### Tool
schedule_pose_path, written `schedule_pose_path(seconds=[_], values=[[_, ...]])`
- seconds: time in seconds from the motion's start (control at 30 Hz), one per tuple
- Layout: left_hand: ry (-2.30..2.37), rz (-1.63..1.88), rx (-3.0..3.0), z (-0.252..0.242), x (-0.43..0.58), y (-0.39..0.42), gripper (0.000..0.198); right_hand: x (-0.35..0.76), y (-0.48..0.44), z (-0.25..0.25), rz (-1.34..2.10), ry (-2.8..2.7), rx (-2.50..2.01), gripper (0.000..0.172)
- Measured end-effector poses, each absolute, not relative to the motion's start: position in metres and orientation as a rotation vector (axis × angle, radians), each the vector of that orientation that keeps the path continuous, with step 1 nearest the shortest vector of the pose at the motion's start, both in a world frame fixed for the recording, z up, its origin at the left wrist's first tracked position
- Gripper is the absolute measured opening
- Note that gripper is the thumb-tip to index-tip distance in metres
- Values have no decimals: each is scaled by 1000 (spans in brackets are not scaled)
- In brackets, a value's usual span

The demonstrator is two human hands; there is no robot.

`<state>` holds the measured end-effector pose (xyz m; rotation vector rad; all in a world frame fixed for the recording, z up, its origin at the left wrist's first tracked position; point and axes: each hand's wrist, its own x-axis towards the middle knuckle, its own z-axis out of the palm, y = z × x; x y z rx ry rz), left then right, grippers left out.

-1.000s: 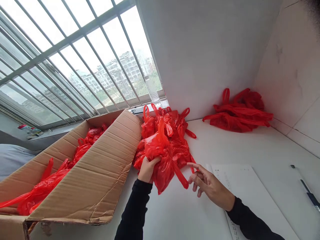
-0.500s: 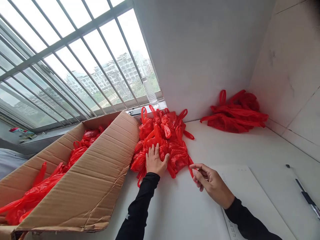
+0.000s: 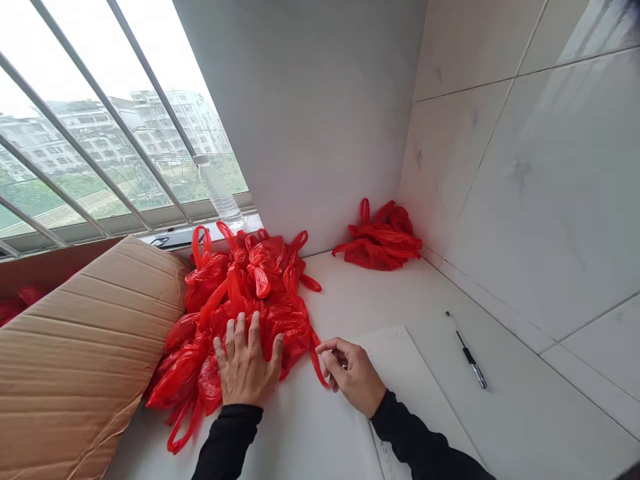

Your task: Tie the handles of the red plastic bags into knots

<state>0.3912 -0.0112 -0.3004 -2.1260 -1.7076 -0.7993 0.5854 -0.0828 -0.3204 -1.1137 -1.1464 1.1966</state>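
My left hand (image 3: 247,363) lies with spread fingers on the front of a pile of knotted red plastic bags (image 3: 273,263). What the bags contain is hidden by the crumpled plastic. At the pile's right edge, my right hand (image 3: 353,373) has its fingers curled and its thumb bent in around a thin red bag handle (image 3: 316,353). The fingertips overlap that handle, which hangs down from the nearest bag. Several bag loops stick up at the back of the pile.
A cardboard box (image 3: 100,340) with red bags inside stands at the left. More red bags (image 3: 383,243) lie in the back corner. Paper (image 3: 400,367) and a pen (image 3: 470,360) rest on the white table (image 3: 525,407). A clear bottle (image 3: 220,193) stands on the barred window's sill.
The view has swung right and moved closer to the pile. My left hand stays spread on the bags. My right index finger has curled in more at the handle.
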Motion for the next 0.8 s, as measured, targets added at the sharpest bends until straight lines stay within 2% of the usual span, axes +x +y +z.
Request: schedule_pose_path(seconds=[0.13,0.23,0.37,0.53,0.67,0.73,0.8], values=[[-1415,-801,-2403,-319,416,-21,55,584,-80,-323,1169,-1126,-1119,32],[-1476,-833,-2411,-331,429,-22,47,589,-79,-327,1160,-1117,-1140,31],[-1518,-1193,-2284,-336,442,-41,47,620,-58,-329,1082,-1134,-1295,31],[-1245,-1467,-2533,-342,457,-68,57,686,15,-309,578,-1100,-1629,45],[-1252,-1652,-2596,-349,461,-62,53,719,76,-291,285,-1047,-1765,63],[-1271,-1756,-2576,-352,460,-56,49,724,91,-288,252,-1049,-1831,56],[-1293,-1829,-2569,-354,459,-52,45,722,95,-289,250,-1057,-1885,40]])
